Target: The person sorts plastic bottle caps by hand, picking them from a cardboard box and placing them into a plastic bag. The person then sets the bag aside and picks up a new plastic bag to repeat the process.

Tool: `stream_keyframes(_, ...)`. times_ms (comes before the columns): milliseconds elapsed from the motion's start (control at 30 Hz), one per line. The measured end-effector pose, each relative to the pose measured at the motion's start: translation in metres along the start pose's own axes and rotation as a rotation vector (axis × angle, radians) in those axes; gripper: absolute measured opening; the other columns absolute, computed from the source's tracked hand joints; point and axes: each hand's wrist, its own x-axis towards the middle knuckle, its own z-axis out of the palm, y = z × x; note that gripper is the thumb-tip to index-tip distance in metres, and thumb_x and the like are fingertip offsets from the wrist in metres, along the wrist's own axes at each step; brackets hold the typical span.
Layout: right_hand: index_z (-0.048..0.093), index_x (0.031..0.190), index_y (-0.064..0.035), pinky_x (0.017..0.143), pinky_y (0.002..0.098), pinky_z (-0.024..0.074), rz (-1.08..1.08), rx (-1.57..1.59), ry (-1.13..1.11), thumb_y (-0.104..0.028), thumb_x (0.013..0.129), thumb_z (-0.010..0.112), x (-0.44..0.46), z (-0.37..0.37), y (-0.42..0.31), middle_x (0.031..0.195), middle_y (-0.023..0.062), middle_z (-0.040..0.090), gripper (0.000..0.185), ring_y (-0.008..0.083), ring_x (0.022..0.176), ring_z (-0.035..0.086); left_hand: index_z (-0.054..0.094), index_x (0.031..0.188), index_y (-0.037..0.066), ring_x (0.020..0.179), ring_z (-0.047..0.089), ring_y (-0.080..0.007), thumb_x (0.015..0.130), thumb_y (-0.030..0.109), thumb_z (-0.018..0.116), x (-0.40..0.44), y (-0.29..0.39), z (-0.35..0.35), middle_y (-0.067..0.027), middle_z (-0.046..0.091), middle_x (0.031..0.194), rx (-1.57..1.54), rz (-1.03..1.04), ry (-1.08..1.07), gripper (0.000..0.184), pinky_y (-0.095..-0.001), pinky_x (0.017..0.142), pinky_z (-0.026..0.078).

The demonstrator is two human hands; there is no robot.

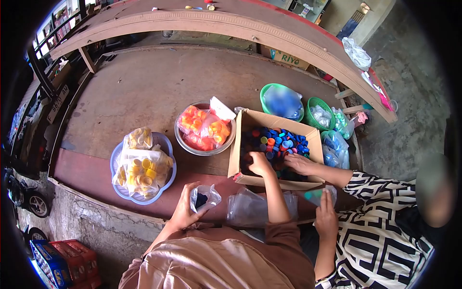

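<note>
My left hand (185, 209) is closed around a small clear plastic bag (206, 196), its mouth held open, with dark blue bottle caps low inside. My right hand (260, 164) reaches into a cardboard box (233, 154) of loose bottle caps (274, 140), mostly blue with some orange and red. Its fingers curl down among the caps, and their tips are hidden. Below the box lie flat clear plastic bags (245, 208), under my right forearm. Beside me, another person's hand (301, 164) rests in the same box; their other hand (327, 216) holds a plastic bag with something green.
Left of the box stand a metal bowl (179, 139) with bagged orange caps and a lilac basket (115, 176) with bagged yellow caps. Green baskets (263, 102) and filled bags (335, 150) stand right. A raised wooden rail (216, 17) spans the back; crates (72, 262) stand lower left.
</note>
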Motion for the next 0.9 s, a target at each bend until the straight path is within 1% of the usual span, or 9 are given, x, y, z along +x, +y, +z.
stream_keyframes(133,0.059,0.094,0.0035,0.066,0.0263,0.0495,-0.027,0.503,0.142,0.003,0.071,0.065,-0.024,-0.009,-0.001,0.084,0.0110,0.062,0.025,0.0158,0.075,0.063,0.036,0.121,-0.001,0.104,0.050,-0.0349,0.064,0.011,0.077,0.001,0.000,-0.001,-0.0196,0.046,0.111,0.016,0.031,-0.010,0.071,-0.0403,0.088,0.042)
stream_keyframes(233,0.053,0.108,-0.0006,0.069,0.0209,0.0468,-0.094,0.626,0.229,0.005,0.079,0.059,-0.038,-0.014,-0.008,0.088,0.0032,0.060,0.030,0.0085,0.079,0.059,0.037,0.121,-0.001,0.103,0.050,-0.0352,0.064,0.010,0.077,0.004,-0.002,0.002,-0.0197,0.046,0.111,0.019,0.051,-0.029,0.071,-0.0406,0.088,0.042)
stream_keyframes(367,0.048,0.115,-0.0005,0.077,0.0219,0.0452,-0.174,0.975,0.256,0.004,0.081,0.057,-0.051,-0.021,-0.019,0.096,0.0074,0.060,0.036,0.0093,0.084,0.058,0.037,0.121,-0.001,0.102,0.050,-0.0353,0.064,0.010,0.077,0.005,-0.001,0.002,-0.0196,0.046,0.110,0.033,0.061,-0.043,0.070,-0.0406,0.088,0.043)
stream_keyframes(500,0.047,0.120,-0.0009,0.078,0.0242,0.0455,-0.135,0.945,0.302,0.006,0.082,0.054,-0.052,-0.023,-0.019,0.096,0.0067,0.060,0.039,0.0097,0.085,0.057,0.037,0.121,-0.001,0.102,0.050,-0.0352,0.064,0.010,0.076,0.004,0.001,0.001,-0.0196,0.046,0.110,0.027,0.069,-0.041,0.070,-0.0406,0.088,0.043)
stream_keyframes(633,0.055,0.112,-0.0015,0.066,0.0233,0.0469,0.035,0.305,0.228,0.005,0.076,0.058,-0.056,-0.024,0.000,0.093,0.0079,0.061,0.037,0.0100,0.073,0.057,0.036,0.121,-0.001,0.103,0.050,-0.0351,0.064,0.010,0.076,0.002,0.004,0.000,-0.0196,0.046,0.110,0.027,0.038,-0.021,0.070,-0.0403,0.088,0.043)
stream_keyframes(667,0.060,0.105,-0.0004,0.061,0.0232,0.0467,0.079,0.268,0.246,0.005,0.074,0.060,-0.058,-0.021,0.001,0.089,0.0088,0.062,0.032,0.0102,0.069,0.058,0.036,0.121,-0.001,0.103,0.050,-0.0351,0.064,0.010,0.076,0.001,0.004,-0.001,-0.0196,0.046,0.110,0.029,0.032,-0.017,0.070,-0.0402,0.088,0.043)
stream_keyframes(767,0.061,0.102,0.0000,0.061,0.0233,0.0467,0.098,0.263,0.383,0.004,0.075,0.061,-0.059,-0.034,-0.015,0.087,0.0083,0.063,0.027,0.0097,0.070,0.059,0.036,0.121,-0.001,0.103,0.050,-0.0349,0.064,0.010,0.076,0.001,0.002,-0.001,-0.0195,0.046,0.110,0.045,0.061,-0.015,0.071,-0.0396,0.088,0.043)
stream_keyframes(833,0.062,0.095,-0.0003,0.059,0.0221,0.0445,-0.081,0.365,0.691,0.003,0.077,0.060,-0.055,-0.028,-0.032,0.081,0.0063,0.062,0.019,0.0080,0.068,0.057,0.035,0.122,-0.001,0.103,0.050,-0.0349,0.064,0.010,0.076,0.001,0.001,0.001,-0.0197,0.046,0.111,0.016,0.038,-0.013,0.071,-0.0396,0.088,0.043)
stream_keyframes(900,0.062,0.089,-0.0025,0.060,0.0243,0.0461,-0.192,0.496,0.759,0.005,0.073,0.059,-0.064,-0.024,-0.080,0.079,0.0087,0.062,0.017,0.0153,0.065,0.059,0.035,0.122,-0.001,0.103,0.050,-0.0351,0.064,0.009,0.076,0.001,0.000,0.002,-0.0199,0.046,0.111,0.000,0.030,-0.013,0.071,-0.0397,0.088,0.043)
